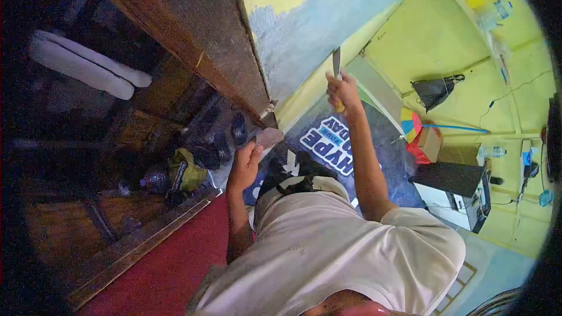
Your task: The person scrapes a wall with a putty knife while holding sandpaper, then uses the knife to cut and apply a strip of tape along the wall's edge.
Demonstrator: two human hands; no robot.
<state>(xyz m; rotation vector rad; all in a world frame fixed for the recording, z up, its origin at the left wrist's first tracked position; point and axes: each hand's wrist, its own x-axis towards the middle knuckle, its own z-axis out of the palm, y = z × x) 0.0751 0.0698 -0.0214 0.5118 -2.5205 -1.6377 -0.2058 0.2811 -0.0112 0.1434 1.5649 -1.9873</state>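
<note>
My right hand (pixel 344 92) is wrapped round the yellow handle of a putty knife (pixel 336 62). Its metal blade points up along the lower part of the wall (pixel 316 29), where a pale grey-blue coat lies over yellow paint. At the wall's bottom corner, my left hand (pixel 244 165) grips a flat, pale rectangular plate (pixel 269 138), thumb on its face. The plate's edge overlaps the foot of the dark wooden door post (pixel 257 82) in this view.
Beneath me lies a dark mat with white lettering (pixel 328 140). To the right stand a black-and-white cabinet (pixel 451 190) and a cardboard box (pixel 430 143); a black bag (pixel 433 90) hangs on the yellow-green wall. Leftward, a dim room holds a plastic bottle (pixel 155 181).
</note>
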